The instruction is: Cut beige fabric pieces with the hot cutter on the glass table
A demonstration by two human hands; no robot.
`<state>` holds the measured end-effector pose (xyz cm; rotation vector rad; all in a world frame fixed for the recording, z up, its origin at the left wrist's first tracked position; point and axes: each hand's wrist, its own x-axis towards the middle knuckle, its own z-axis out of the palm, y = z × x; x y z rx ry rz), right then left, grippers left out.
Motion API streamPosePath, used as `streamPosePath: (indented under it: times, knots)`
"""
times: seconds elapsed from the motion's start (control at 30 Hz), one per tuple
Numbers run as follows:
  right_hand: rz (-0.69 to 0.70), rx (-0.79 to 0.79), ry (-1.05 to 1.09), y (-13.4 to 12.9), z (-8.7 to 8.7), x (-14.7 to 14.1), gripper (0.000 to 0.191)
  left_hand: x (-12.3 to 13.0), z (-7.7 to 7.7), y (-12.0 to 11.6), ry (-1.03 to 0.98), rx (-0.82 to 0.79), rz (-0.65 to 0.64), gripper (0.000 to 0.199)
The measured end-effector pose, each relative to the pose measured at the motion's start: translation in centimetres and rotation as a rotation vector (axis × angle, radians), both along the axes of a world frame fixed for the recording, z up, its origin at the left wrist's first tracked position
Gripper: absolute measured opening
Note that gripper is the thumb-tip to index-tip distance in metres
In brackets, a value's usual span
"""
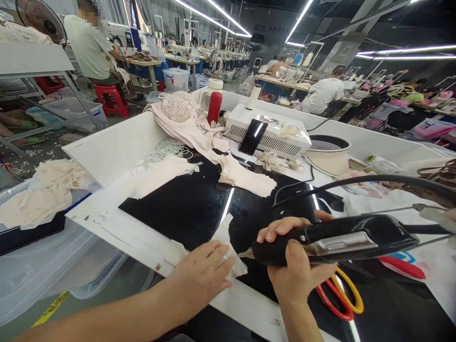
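My right hand [297, 261] is wrapped round a black corded handheld cutter [338, 240] with a metal lever and a short metal tip. That tip points left and reaches the edge of a small white fabric piece [225, 232]. My left hand [204, 273] lies over this piece with its fingers stretched out, pressing it near the table's front edge; part of the fabric is hidden beneath. Below the cutter, scissors with red and yellow handles [351, 289] lie on the black mat [171, 209], their blades hidden. Farther back are two stacks of beige fabric pieces [249, 176] [162, 175].
A phone [252, 137] leans on a white vented box [270, 128]. Beside it stand a red bottle [214, 108] and a round container [327, 149]. The cutter's cable [388, 179] arches to the right. Plastic bins [71, 266] sit at left; people work at sewing machines behind.
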<state>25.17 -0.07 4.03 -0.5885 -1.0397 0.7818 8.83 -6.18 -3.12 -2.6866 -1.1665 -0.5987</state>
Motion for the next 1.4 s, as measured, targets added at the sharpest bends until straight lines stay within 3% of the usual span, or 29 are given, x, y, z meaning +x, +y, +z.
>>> streamPosePath:
  times: [0.17, 0.33, 0.53, 0.77, 1.4]
  knots:
    - [0.022, -0.005, -0.016, 0.0, -0.6, 0.2, 0.047, -1.2, 0.3, 2.0, 0.048, -0.003, -0.012, 0.029]
    - [0.044, -0.013, -0.018, -0.1, -1.1, 0.4, 0.048, -2.1, 0.3, 2.8, 0.031, 0.037, -0.115, 0.030]
    - [0.045, -0.008, -0.013, -0.1, -1.0, 0.1, 0.048, -2.7, 1.4, 3.2, 0.049, -0.059, -0.136, 0.021]
    - [0.048, 0.002, 0.020, 0.0, -0.8, -0.2, 0.050, -2.9, 1.8, 3.0, 0.052, -0.155, -0.136, 0.037]
    - [0.053, -0.042, 0.044, 1.2, -1.3, -1.3, 0.042, -2.8, 1.6, 3.0, 0.006, -0.216, -0.112, 0.042]
